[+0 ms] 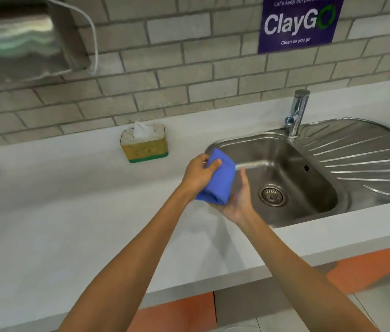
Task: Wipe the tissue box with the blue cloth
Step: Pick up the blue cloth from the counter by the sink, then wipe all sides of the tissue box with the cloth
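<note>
The tissue box (145, 146) is yellow with a green base and a white tissue sticking out of its top. It stands on the pale counter against the brick wall. A folded blue cloth (220, 180) is held above the sink's left rim, to the right of and nearer than the box. My left hand (200, 173) grips the cloth's upper end with thumb and fingers. My right hand (238, 200) cups the cloth's lower end from below, palm up. Both hands are well apart from the box.
A steel sink (313, 188) with a drain and ribbed drainboard fills the right side. A chrome tap (297, 113) rises behind it, its spout reaching over the basin. A metal dispenser (21, 39) hangs on the wall at upper left. A purple sign (299, 22) is on the wall.
</note>
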Motion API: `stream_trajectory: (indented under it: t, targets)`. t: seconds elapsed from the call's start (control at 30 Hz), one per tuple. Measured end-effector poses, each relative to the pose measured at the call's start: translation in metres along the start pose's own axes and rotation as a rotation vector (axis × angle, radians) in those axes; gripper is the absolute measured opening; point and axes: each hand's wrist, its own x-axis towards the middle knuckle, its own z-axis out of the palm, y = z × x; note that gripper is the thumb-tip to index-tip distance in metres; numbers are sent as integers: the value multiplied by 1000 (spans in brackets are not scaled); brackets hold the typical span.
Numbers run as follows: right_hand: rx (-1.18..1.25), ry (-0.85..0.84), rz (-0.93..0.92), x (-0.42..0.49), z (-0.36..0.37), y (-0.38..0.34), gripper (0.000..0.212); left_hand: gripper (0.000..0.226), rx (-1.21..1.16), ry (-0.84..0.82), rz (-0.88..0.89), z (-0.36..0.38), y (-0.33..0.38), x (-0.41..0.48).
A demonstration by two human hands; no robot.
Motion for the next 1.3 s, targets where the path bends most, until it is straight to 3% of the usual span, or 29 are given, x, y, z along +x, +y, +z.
stream_trajectory:
  t: [0.07,0.17,0.3,0.4,0.5,0.57,0.7,0.77,0.9,1.1,1.23,1.3]
  targets:
    - [-29,-73,7,11,16,7,60,18,87,137,32,-25,-11,10]
    - [-116,-131,12,29,45,18,38,24,203,266,15,-60,-28,23]
    - [-223,-127,48,54,83,33,23,30,298,396,-10,-104,-46,39]
    - [-286,-112,65,70,108,42,22,43,-4,322,-124,-132,-56,47]
    - [-480,-103,60,85,129,54,32,33,-535,17,-331,-156,-75,43]
    - [-700,-91,12,94,141,63,41,27,-814,-42,-366,-167,-93,43]
    - [-1147,19,-213,116,148,74,26,21,-971,-37,-402,-175,-116,50]
    - [-1288,71,-274,130,148,76,29,19,-1006,-13,-410,-178,-125,56]
    - [-1273,178,-226,161,136,72,50,12,-989,107,-480,-194,-151,68]
    - [-1148,296,-218,216,115,58,49,15,-961,335,-546,-230,-193,105]
    - [-1181,261,-261,248,113,51,54,47,-726,608,-555,-251,-203,142]
    - [-1226,230,-257,262,112,49,58,46,-609,722,-465,-255,-200,157]
